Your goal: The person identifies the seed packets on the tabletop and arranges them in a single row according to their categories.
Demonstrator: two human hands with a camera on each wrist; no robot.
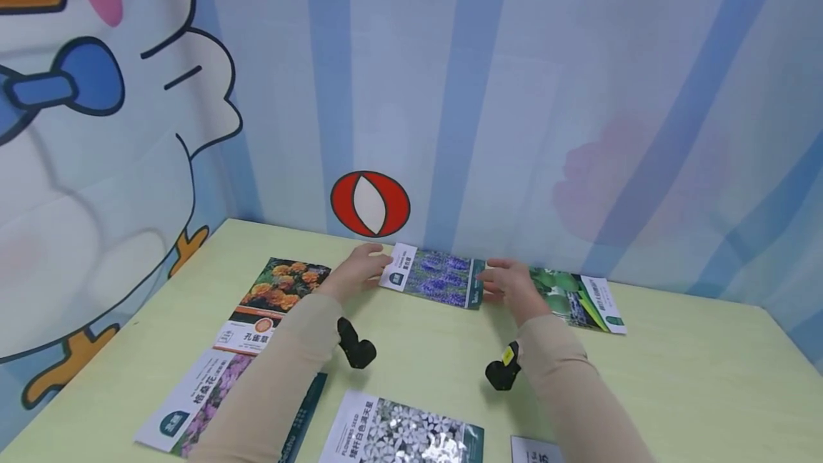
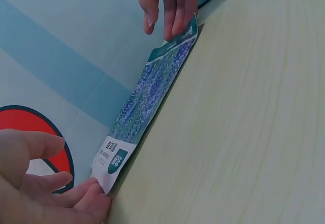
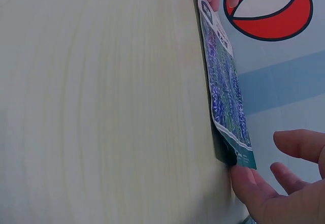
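Observation:
A seed packet with purple flowers (image 1: 444, 277) lies lengthwise along the table's back edge, against the printed backdrop. At its white end is my left hand (image 1: 353, 274), fingertips touching the end and thumb held apart, as the left wrist view shows. My right hand (image 1: 512, 286) is at the green end; in the right wrist view its fingertips (image 3: 245, 176) meet that slightly raised end while the thumb stays off it. Neither hand curls round the packet (image 2: 147, 102). Just right of the right hand, partly covered by it, lies a green seed packet (image 1: 572, 299).
An orange-flower packet (image 1: 283, 288) and a pink-flower packet (image 1: 206, 395) lie at the left, partly under the left sleeve. A white-flower packet (image 1: 405, 434) is at the front, with another packet's corner (image 1: 534, 451) beside it. The backdrop (image 1: 398, 91) rises behind the table.

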